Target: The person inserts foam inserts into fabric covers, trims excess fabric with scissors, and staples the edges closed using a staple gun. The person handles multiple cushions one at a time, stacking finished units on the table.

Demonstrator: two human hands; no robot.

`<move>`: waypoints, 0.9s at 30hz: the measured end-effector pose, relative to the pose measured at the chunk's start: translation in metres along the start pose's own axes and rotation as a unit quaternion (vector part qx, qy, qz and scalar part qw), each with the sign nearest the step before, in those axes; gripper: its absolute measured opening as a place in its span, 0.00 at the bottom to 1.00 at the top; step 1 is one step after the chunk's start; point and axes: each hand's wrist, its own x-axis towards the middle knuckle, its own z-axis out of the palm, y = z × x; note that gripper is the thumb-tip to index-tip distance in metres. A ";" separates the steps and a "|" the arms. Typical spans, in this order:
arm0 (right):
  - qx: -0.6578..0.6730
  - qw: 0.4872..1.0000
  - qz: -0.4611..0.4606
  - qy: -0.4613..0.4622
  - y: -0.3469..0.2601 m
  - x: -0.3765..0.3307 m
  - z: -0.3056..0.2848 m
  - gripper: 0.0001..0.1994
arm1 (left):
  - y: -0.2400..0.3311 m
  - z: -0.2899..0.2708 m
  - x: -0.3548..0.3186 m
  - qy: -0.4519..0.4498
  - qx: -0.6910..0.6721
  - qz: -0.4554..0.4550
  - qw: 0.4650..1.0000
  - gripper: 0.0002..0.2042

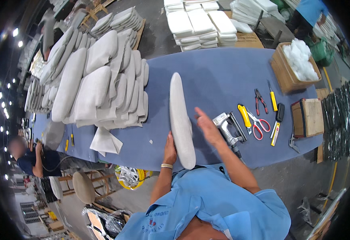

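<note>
Left hand (169, 151): fingers grip near end of oval padded cushion (181, 120). Cushion: grey fabric, on edge, long axis running away across blue table (219, 76). Right hand (208, 127): fingers spread, empty, beside it.

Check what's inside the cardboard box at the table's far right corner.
The cardboard box is open-topped and heaped with white fluffy stuffing. Anything beneath the stuffing is covered, so it cannot be seen.

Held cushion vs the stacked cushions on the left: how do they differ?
The held cushion stands on edge on the blue table, steadied by the left hand, with the right hand open beside it. The stacked cushions lean overlapped in a heap, untouched. It stands alone; they are many. Both are pale grey, padded and rounded.
</note>
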 end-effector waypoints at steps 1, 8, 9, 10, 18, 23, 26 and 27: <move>0.014 1.000 0.012 -0.021 0.017 0.003 0.016 0.32 | 0.004 0.008 0.001 0.028 0.064 0.035 0.997 0.40; 0.144 0.985 0.091 -0.013 0.025 0.034 0.034 0.39 | 0.050 0.057 0.038 -0.067 0.065 0.195 0.976 0.36; 0.248 0.957 0.143 -0.041 0.029 0.043 0.026 0.39 | 0.051 0.066 0.049 -0.087 0.056 0.195 0.975 0.36; 0.352 0.914 0.187 -0.070 0.025 0.052 0.019 0.40 | 0.049 0.069 0.056 -0.100 0.045 0.197 0.974 0.35; -0.082 0.938 -0.297 -0.157 -0.132 -0.006 0.056 0.38 | 0.125 0.031 -0.022 -0.193 -0.142 0.385 0.892 0.33; 0.038 0.946 -0.315 -0.061 -0.157 0.008 0.060 0.36 | 0.206 0.104 -0.139 -0.155 -0.211 0.363 0.894 0.38; -0.104 0.965 -0.241 -0.023 -0.080 0.035 0.052 0.38 | 0.184 0.097 -0.095 -0.186 -0.148 0.298 0.924 0.35; -0.062 0.982 -0.173 -0.034 -0.042 0.037 0.057 0.37 | 0.171 0.095 -0.082 -0.161 -0.115 0.309 0.930 0.35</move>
